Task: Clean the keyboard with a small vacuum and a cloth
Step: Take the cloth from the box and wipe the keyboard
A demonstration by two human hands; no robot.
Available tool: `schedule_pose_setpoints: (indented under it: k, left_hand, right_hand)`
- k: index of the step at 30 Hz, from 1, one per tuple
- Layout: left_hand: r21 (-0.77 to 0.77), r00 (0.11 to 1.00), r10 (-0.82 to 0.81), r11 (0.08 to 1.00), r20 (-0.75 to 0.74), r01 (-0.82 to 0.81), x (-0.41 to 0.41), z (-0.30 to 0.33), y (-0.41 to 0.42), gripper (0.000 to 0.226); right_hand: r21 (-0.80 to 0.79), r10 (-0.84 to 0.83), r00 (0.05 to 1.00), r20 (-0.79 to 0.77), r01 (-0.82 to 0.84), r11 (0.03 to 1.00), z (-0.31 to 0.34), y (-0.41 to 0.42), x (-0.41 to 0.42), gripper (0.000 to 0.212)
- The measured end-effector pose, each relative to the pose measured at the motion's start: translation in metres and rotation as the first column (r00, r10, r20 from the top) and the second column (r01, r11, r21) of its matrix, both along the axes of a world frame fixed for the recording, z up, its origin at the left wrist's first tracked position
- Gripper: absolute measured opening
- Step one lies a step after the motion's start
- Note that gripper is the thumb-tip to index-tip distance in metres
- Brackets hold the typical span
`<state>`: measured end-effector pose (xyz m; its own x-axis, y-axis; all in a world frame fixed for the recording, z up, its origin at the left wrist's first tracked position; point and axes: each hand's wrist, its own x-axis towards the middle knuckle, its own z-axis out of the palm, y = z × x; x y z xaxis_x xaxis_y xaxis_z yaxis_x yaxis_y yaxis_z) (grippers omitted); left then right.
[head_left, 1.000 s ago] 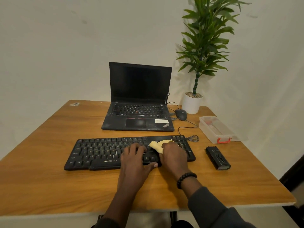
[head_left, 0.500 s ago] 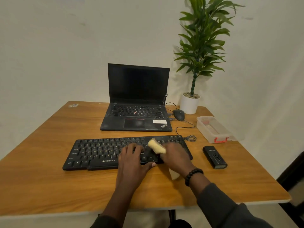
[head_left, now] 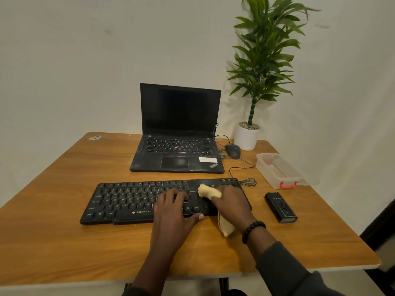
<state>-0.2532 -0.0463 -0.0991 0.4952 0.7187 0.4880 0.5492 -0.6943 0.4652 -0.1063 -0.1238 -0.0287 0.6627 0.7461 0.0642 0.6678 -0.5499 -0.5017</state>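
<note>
Item one, keyboard (head_left: 139, 199): black, lying on the table (head_left: 64, 242) with its long axis running 9 to 3 o'clock across my view, its near edge toward me. Item two, cloth (head_left: 208, 192): pale yellow, gripped by the right hand (head_left: 232, 202), whose fingers curl round it; one end sticks out toward 11 o'clock over the keys near the right-hand block, the other tail hangs out at 6 o'clock onto the wood. Item three, left hand (head_left: 174, 212): laid on the middle-right keys, fingers fairly straight and spread, thumb out toward 3 o'clock, holding nothing (I read it as steadying the board). Item four, small vacuum (head_left: 280, 207): a dark oblong, set down at 3 o'clock of the keyboard, just beyond its right end, long axis roughly 11 to 5 o'clock, untouched. Sundries at 12 to 2 o'clock: laptop (head_left: 178, 146), mouse (head_left: 233, 151), potted plant (head_left: 256, 82), clear plastic box (head_left: 277, 170). The relation that matters, as I judge it: most of the unwiped keys stretch away toward 9 o'clock from the cloth, along the long axis, and the left hand lies in that path; the vacuum is nearer the right hand.
</note>
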Motion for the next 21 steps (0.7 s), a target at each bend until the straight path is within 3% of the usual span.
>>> schedule_pose_setpoints:
  k: [2,4,7,11,15,17,19,21]
  left_hand:
    - [-0.007,1.000,-0.001,1.000,-0.003,0.001,-0.001,0.001,-0.001,0.058]
    - [-0.018,1.000,-0.011,1.000,0.007,0.011,-0.001,0.001,-0.001,0.058]
    - [-0.014,1.000,-0.018,1.000,0.002,0.018,0.000,0.000,-0.001,0.057]
    - [-0.007,1.000,-0.012,1.000,-0.003,0.012,0.000,0.001,0.000,0.058]
    - [-0.015,1.000,-0.009,1.000,-0.028,0.009,0.001,0.001,0.000,0.059]
    - [-0.009,1.000,-0.009,1.000,-0.022,0.008,0.001,0.000,0.000,0.058]
    - [-0.004,1.000,-0.008,1.000,-0.011,0.008,0.000,0.001,0.000,0.058]
    - [-0.004,1.000,-0.010,1.000,-0.022,0.010,0.000,0.001,0.000,0.058]
  right_hand:
    - [0.145,-0.074,0.986,-0.148,0.096,0.985,0.008,0.002,0.009,0.035]
    - [0.207,-0.188,0.972,-0.144,0.216,0.954,0.017,0.004,0.023,0.034]
    - [0.096,-0.259,0.965,-0.042,0.262,0.960,0.021,0.014,0.031,0.033]
    - [-0.126,-0.094,0.990,0.107,0.108,0.986,0.013,0.036,0.002,0.026]
    - [-0.140,-0.036,0.971,0.237,0.071,0.988,0.003,0.042,-0.026,0.023]
    - [-0.121,-0.002,0.994,0.110,0.016,0.993,0.003,0.038,-0.019,0.023]
    - [0.021,-0.033,0.992,-0.121,0.036,0.999,0.011,0.032,-0.004,0.025]
    - [0.117,-0.140,0.979,-0.145,0.157,0.981,0.017,0.033,0.013,0.028]
